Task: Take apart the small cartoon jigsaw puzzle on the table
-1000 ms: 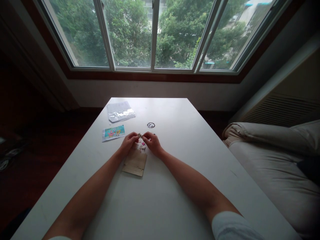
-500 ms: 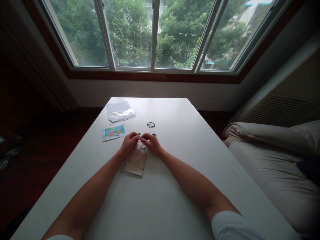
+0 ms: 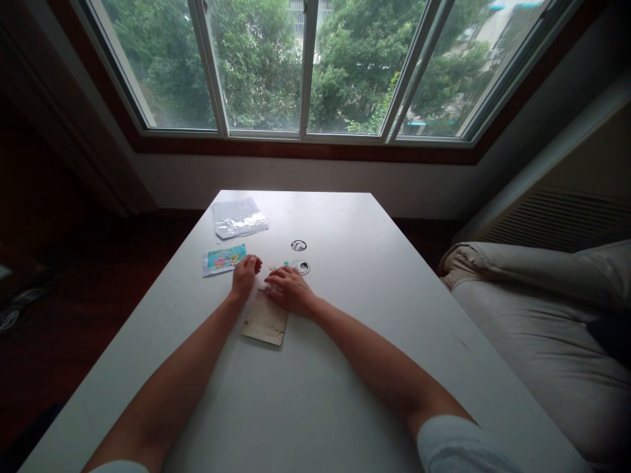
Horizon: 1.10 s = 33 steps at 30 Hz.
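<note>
My left hand (image 3: 245, 274) is closed, fingers curled, just right of a colourful cartoon picture card (image 3: 224, 260). Whatever it may hold is hidden. My right hand (image 3: 292, 290) lies palm down, its fingers stretched over small jigsaw pieces that it mostly covers. A few pieces (image 3: 273, 267) show beyond its fingertips, one of them greenish (image 3: 286, 263). Below the hands lies a flat tan board (image 3: 263, 323) with a lighter strip along its near side; its far right part is under my right hand.
Clear plastic sleeves (image 3: 240, 219) lie at the table's far left. Two round dark-rimmed things, one farther off (image 3: 298, 245) and one nearer (image 3: 301, 267), are beyond my right hand. The white table (image 3: 305, 394) stands before a window, with a pale sofa (image 3: 532, 315) on the right.
My hands were together, fingering a small jigsaw piece. Now they are apart: the left has drawn back leftward, and the right has flattened over the pieces.
</note>
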Motion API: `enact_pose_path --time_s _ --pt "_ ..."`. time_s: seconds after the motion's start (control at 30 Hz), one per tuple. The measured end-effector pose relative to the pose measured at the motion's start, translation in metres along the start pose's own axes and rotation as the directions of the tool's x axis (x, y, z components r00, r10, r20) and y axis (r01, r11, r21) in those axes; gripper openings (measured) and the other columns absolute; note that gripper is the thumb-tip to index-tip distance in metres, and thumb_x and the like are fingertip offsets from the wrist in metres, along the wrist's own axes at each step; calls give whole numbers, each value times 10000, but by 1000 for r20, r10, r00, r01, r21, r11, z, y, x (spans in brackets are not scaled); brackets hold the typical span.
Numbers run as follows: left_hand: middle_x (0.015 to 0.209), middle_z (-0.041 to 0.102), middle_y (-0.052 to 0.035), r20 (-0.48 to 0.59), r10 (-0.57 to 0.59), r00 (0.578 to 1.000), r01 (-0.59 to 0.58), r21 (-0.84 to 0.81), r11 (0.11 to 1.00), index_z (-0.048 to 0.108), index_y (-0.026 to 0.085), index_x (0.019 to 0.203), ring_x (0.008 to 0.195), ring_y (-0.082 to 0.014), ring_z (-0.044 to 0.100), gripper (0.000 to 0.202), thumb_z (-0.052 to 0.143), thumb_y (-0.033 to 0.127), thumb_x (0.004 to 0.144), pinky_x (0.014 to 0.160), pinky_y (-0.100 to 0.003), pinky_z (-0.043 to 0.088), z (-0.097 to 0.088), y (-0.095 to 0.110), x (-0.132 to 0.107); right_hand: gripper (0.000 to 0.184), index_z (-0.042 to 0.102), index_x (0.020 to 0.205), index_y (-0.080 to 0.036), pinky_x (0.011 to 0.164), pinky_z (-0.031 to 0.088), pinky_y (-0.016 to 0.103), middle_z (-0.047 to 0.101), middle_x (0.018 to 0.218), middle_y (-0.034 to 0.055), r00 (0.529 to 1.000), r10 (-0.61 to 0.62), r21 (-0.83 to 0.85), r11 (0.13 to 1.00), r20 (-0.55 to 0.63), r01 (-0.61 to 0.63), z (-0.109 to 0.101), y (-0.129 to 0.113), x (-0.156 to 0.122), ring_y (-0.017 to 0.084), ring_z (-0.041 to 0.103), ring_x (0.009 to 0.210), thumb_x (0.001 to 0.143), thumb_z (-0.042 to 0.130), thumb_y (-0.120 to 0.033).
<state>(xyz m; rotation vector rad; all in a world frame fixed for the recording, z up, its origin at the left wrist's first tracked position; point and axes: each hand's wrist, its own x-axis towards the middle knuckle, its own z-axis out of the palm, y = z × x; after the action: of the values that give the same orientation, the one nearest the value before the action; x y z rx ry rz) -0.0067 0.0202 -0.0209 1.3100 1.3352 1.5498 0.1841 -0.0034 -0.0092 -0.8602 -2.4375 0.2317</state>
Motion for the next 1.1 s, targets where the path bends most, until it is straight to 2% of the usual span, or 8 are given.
enact_pose_path --time_s 0.13,0.23,0.37,0.43,0.53,0.7,0.83,1.1 --pt "653 587 -8 9 1 1000 -1 12 1000 623 187 735 605 -141 534 303 508 428 875 586 -256 435 1 -1 -1 275 682 1174 -252 975 365 392 699 1152 68 999 -24 -64 998 24 26 4 -3 1 239 560 1111 917 681 -351" --pt "653 587 -8 19 8 1000 -9 24 1000 625 187 735 606 -142 538 311 496 431 879 592 -258 440 2 -1 -1 163 713 1062 -244 981 352 385 723 1053 59 999 -41 -98 994 0 41 2 -4 2 217 584 1037 967 606 -324" --pt "665 593 -10 53 27 998 -30 55 998 628 187 751 620 -146 541 317 475 421 900 610 -261 446 1 -1 -2 239 712 915 -214 969 364 368 728 907 65 997 -25 -95 995 -79 18 -4 -4 3 195 600 914 1013 499 -261" --pt "677 603 -11 87 37 996 -44 80 996 635 188 759 641 -151 553 307 492 418 903 631 -264 452 1 0 -3 250 708 917 -208 928 394 349 731 903 70 980 73 -18 997 -183 -77 -5 -1 3 192 612 888 1016 486 -264" --pt "715 641 -11 172 51 984 -72 121 990 667 190 788 683 -160 577 250 576 406 874 677 -271 463 2 3 -6 218 705 964 -212 821 454 303 743 907 52 916 274 241 948 -292 -206 -3 7 3 178 643 829 1002 509 -300" --pt "807 704 -23 335 60 940 -115 145 983 732 194 867 756 -182 618 215 686 398 819 736 -286 482 6 11 -14 229 694 969 -214 677 493 273 729 777 14 827 501 545 781 -257 -304 0 21 3 160 654 667 968 533 -376" --pt "816 718 -36 394 58 917 -114 120 986 744 187 882 760 -191 636 236 709 410 814 729 -291 490 8 15 -16 225 684 950 -213 659 497 274 717 774 16 825 513 597 747 -236 -293 1 19 4 158 639 658 939 558 -398" --pt "807 689 -39 408 65 911 -82 24 996 712 162 875 754 -171 614 279 687 439 851 741 -286 484 7 13 -10 220 658 903 -196 626 475 265 689 782 18 854 479 637 728 -205 -255 1 13 4 149 588 661 881 604 -407"
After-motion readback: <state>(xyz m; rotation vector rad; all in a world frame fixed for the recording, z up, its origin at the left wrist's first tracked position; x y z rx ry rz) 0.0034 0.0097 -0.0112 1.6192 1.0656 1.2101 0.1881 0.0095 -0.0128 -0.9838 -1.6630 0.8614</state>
